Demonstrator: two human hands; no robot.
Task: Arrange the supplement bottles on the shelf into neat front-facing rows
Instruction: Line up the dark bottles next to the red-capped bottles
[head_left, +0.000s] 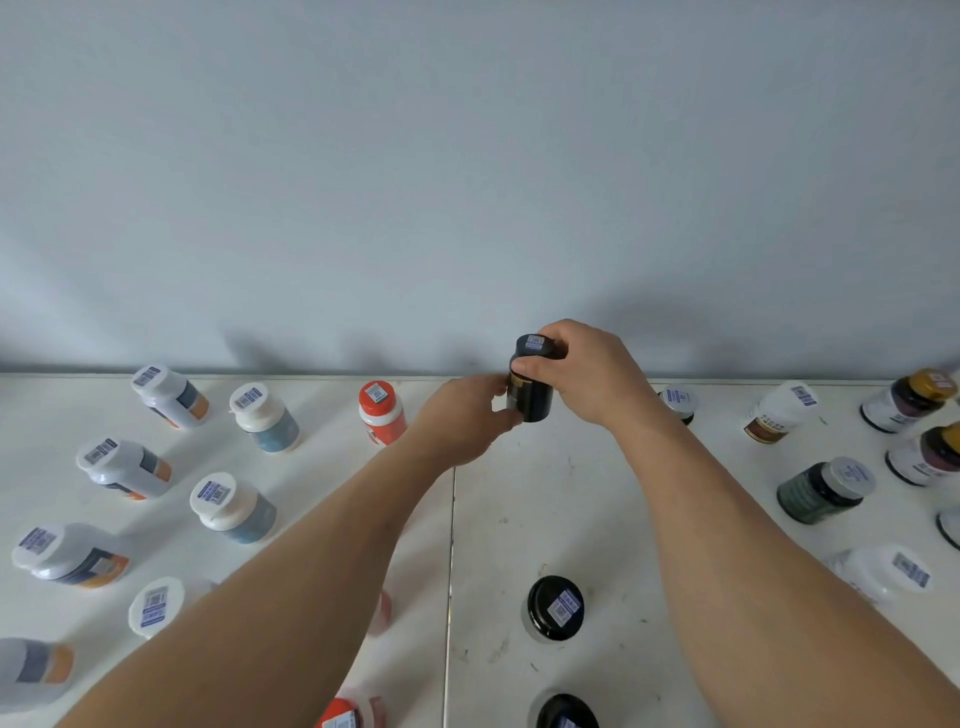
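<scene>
A black supplement bottle (531, 395) with a gold band and a barcode sticker on its cap stands at the back of the white shelf (571, 493), near the wall. My right hand (582, 371) grips its cap from above. My left hand (467, 421) pinches its lower body from the left. Two more black-capped bottles (556, 608) stand in a column toward me, the nearest (566, 714) cut off by the frame's bottom edge.
Left of my arms stand columns of white bottles with orange-grey labels (169, 397), white-capped blue-labelled bottles (265, 418) and a red-capped bottle (382, 413). To the right are a dark green bottle (823, 491), white bottles (779, 410) and gold-capped ones (909, 400). A seam (451, 571) splits the shelf.
</scene>
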